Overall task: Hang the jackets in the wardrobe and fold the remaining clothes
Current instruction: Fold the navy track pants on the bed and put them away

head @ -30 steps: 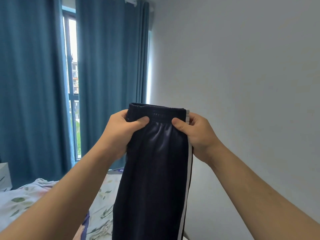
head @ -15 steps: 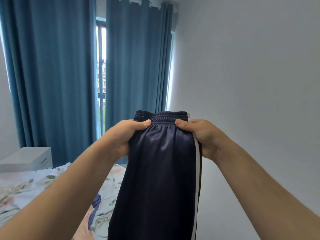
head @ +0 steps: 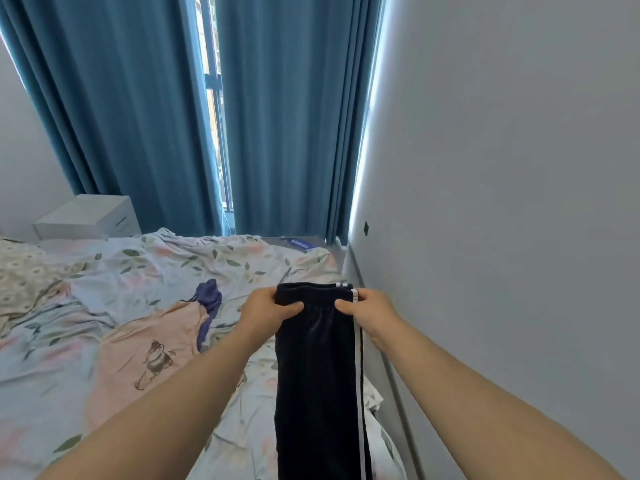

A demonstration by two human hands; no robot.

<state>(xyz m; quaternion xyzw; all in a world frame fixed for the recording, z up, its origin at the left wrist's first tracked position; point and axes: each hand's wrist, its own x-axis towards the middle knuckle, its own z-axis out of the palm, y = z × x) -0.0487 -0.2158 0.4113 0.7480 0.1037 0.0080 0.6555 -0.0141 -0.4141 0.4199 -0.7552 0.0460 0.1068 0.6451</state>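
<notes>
The bed [head: 104,271] fills the lower left, running back toward the curtains [head: 284,116] that hang behind its far end, with a gap of window [head: 216,98] between them. A wall [head: 502,168] stands along the bed's right edge. At the far left, beside the bed and before the curtains, sits a nightstand [head: 86,216]. On the bed lies a T-shirt [head: 145,348], and at its far right corner another garment [head: 207,299] rests partly on it. Right of both, near the wall, the trousers [head: 315,375] stretch toward the viewer above the bed, the left hand [head: 266,306] at the waistband's left end and the right hand [head: 370,306] at its right end.
</notes>
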